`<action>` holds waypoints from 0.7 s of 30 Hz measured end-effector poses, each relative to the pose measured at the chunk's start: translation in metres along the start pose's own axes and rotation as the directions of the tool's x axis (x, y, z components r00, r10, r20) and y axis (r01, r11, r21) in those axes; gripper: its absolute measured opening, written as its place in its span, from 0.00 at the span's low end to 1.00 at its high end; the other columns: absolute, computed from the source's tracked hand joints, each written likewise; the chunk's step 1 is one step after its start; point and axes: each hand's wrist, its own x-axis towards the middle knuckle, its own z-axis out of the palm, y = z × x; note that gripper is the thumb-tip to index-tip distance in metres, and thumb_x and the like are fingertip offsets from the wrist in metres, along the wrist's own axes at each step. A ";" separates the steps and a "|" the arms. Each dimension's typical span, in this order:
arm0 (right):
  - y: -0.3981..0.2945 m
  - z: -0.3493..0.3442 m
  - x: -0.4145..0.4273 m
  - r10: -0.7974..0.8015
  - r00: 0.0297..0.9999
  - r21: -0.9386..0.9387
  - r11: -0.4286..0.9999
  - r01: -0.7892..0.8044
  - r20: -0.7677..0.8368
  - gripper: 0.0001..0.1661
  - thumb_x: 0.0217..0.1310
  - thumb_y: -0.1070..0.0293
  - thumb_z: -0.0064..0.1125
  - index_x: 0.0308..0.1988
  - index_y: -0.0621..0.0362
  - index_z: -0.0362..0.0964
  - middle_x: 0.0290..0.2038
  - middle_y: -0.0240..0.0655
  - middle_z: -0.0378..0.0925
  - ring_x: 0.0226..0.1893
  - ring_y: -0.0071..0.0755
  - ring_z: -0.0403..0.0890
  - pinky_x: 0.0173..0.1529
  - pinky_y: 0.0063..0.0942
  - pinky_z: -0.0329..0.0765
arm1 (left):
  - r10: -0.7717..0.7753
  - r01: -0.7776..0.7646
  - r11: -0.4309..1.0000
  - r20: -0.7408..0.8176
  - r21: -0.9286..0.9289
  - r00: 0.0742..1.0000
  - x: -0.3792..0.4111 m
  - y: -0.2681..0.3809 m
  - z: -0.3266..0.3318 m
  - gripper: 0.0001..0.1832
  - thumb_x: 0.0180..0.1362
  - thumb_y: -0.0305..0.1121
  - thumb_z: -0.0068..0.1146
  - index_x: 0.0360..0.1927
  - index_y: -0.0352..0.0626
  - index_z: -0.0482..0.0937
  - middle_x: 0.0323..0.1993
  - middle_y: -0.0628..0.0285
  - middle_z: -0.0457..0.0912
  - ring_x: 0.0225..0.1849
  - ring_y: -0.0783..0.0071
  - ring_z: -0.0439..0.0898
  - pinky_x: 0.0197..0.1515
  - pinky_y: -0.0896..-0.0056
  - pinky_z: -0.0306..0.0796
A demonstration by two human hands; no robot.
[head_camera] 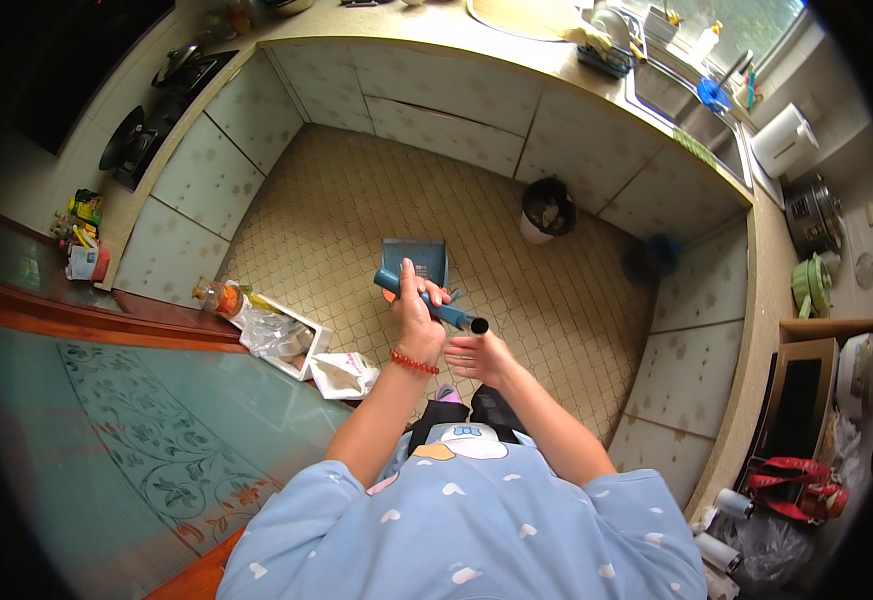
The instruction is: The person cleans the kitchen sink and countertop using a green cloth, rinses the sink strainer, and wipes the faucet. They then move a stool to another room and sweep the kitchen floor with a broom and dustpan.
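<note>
My left hand [419,315], with a red bead bracelet at the wrist, holds a blue tube-like handle [444,309] that slants down to the right and ends in a round dark opening. The thumb lies along the tube and the other fingers are around it. Just below the open end is my right hand [479,356], its fingers apart and nothing seen in it. Beyond my left hand a blue dustpan [415,256] stands at the patterned floor; its lower part is hidden behind the hand and handle. How the handle joins the dustpan cannot be seen.
A lined waste bin [549,214] stands by the far cabinets. At the left, a white box [315,346] with plastic bags, a bottle [219,298] and a white bag [344,375] lie beside the glass door [174,435]. Worktops [744,300] border the floor.
</note>
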 end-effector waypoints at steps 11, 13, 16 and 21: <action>-0.075 0.143 0.120 0.005 0.998 0.314 0.949 0.016 -0.066 0.18 0.57 0.55 0.38 0.21 0.55 0.59 0.14 0.29 0.60 0.13 0.25 0.64 0.24 0.30 0.72 | 0.294 -0.310 0.950 -0.221 -0.039 0.930 0.101 0.087 0.001 0.18 0.55 0.38 0.48 0.14 0.50 0.58 0.06 0.69 0.56 0.09 0.77 0.57 0.15 0.77 0.57; -0.102 0.144 0.135 0.047 0.999 0.251 0.967 -0.047 0.006 0.18 0.57 0.57 0.38 0.22 0.57 0.61 0.15 0.31 0.61 0.15 0.25 0.64 0.27 0.31 0.72 | 0.323 -0.347 0.936 -0.244 -0.061 0.915 0.126 0.096 0.010 0.17 0.54 0.37 0.48 0.13 0.50 0.58 0.06 0.68 0.57 0.09 0.78 0.58 0.15 0.77 0.58; -0.141 0.146 0.153 0.132 0.991 0.178 0.976 -0.127 -0.017 0.18 0.57 0.58 0.37 0.23 0.60 0.63 0.16 0.33 0.63 0.16 0.26 0.65 0.30 0.32 0.72 | 0.422 -0.438 0.899 -0.237 -0.018 0.875 0.165 0.099 0.019 0.19 0.55 0.36 0.48 0.12 0.49 0.58 0.05 0.68 0.58 0.08 0.78 0.58 0.14 0.78 0.57; -0.199 0.144 0.192 0.232 0.973 0.140 0.963 -0.229 -0.008 0.16 0.56 0.60 0.40 0.21 0.58 0.61 0.16 0.33 0.62 0.16 0.28 0.64 0.31 0.33 0.72 | 0.533 -0.530 0.842 -0.297 0.096 0.792 0.220 0.105 0.044 0.20 0.56 0.35 0.48 0.11 0.49 0.58 0.04 0.68 0.59 0.06 0.78 0.58 0.11 0.76 0.57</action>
